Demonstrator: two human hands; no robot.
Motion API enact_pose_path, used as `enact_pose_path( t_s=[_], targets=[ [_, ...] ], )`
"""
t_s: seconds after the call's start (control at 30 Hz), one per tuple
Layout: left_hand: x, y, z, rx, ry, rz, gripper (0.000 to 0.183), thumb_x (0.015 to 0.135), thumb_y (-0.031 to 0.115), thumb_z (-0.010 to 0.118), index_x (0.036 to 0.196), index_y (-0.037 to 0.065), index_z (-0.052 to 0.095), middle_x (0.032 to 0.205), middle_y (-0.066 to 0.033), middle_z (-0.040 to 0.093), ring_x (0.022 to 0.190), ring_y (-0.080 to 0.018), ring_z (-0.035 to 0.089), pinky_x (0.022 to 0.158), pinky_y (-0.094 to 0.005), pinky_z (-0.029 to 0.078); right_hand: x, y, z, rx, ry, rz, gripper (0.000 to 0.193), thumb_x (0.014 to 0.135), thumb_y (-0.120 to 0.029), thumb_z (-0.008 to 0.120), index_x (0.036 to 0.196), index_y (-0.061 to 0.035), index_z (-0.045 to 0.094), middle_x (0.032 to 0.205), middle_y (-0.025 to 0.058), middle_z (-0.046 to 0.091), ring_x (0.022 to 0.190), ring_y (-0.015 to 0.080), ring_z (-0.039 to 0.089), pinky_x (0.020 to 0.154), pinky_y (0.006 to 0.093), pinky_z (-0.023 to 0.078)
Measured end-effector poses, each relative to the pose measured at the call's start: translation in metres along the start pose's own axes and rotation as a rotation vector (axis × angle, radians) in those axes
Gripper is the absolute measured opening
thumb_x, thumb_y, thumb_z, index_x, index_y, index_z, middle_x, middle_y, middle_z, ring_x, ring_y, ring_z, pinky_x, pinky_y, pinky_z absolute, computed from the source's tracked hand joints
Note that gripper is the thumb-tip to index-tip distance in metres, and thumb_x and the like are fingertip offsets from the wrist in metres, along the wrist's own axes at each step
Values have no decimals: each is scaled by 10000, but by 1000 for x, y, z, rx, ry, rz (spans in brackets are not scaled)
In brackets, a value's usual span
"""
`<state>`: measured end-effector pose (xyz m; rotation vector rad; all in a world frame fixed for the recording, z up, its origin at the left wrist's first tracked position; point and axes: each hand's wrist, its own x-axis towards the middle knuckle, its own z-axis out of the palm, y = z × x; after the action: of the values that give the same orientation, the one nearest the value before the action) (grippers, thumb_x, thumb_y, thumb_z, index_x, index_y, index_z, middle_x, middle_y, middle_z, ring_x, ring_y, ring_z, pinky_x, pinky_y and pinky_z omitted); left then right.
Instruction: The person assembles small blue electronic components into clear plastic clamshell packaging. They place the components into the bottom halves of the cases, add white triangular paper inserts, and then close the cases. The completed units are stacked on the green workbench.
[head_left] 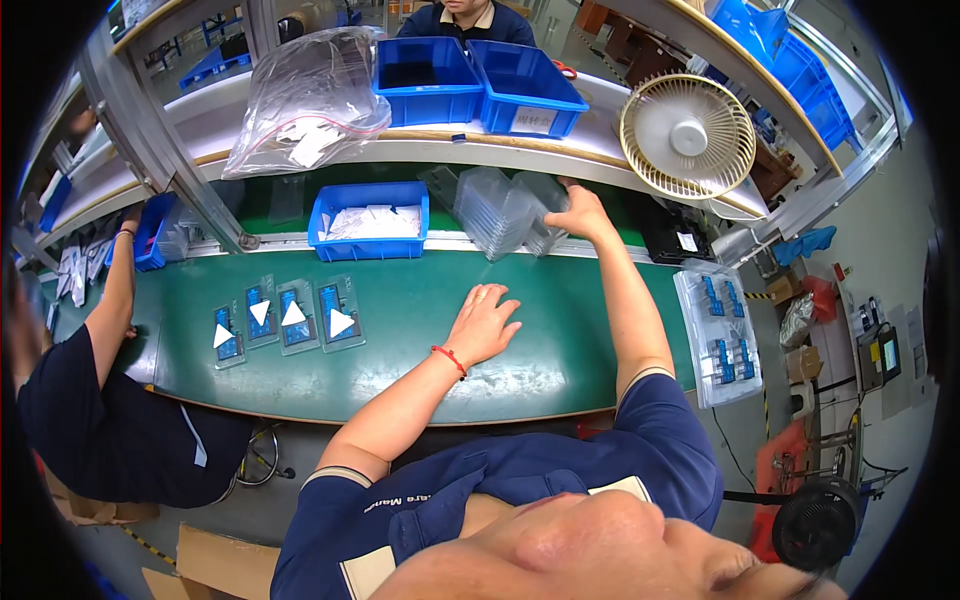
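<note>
My right hand [583, 213] reaches to the back of the green bench and grips the edge of a clear plastic blister tray [543, 205]. Against it leans a stack of the same clear trays [492, 212]. My left hand [482, 325], with a red string bracelet at the wrist, lies palm down on the bench top [430, 375], fingers extended and nothing held. Left of it, several clear packs [338, 313] with dark blue items inside lie in a row, each with a white paper triangle on top. Behind them stands a blue bin [368, 245] of white paper pieces.
On the shelf above are two blue bins [528, 88], a clear bag [310, 100] with white papers and a round fan [687, 137]. At the bench's right end lies a clear tray [718, 335] with blue items. A co-worker's arm [115, 290] reaches in at left.
</note>
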<state>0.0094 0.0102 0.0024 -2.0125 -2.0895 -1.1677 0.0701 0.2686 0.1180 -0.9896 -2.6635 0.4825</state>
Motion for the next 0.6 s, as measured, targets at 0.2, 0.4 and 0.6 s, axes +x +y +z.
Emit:
enact_pose_path(
  t_s=[0.2,0.4,0.6],
  targets=[
    [5,-6,2,-313,80,-115,224,833,147,685,1025,32,682,979,-97,660,992,-262,618,927,-383,459,-64,52,9,960,15,111,826,660,-85,800,1385,4,415,1051,147,597,939,187,612,778,311,531],
    [40,22,37,-1176,280,-607,171,883,156,697,956,14,634,838,-17,640,766,-94,588,731,-241,495,-158,35,43,774,-35,51,797,690,-91,823,1374,11,427,1071,98,587,916,148,572,758,280,532],
    [39,23,54,-1245,125,-627,138,906,158,671,846,94,564,796,27,585,737,-71,555,695,-228,476,-186,27,50,780,27,100,702,704,-100,836,1301,37,494,1007,121,628,866,154,614,757,277,540]
  ],
)
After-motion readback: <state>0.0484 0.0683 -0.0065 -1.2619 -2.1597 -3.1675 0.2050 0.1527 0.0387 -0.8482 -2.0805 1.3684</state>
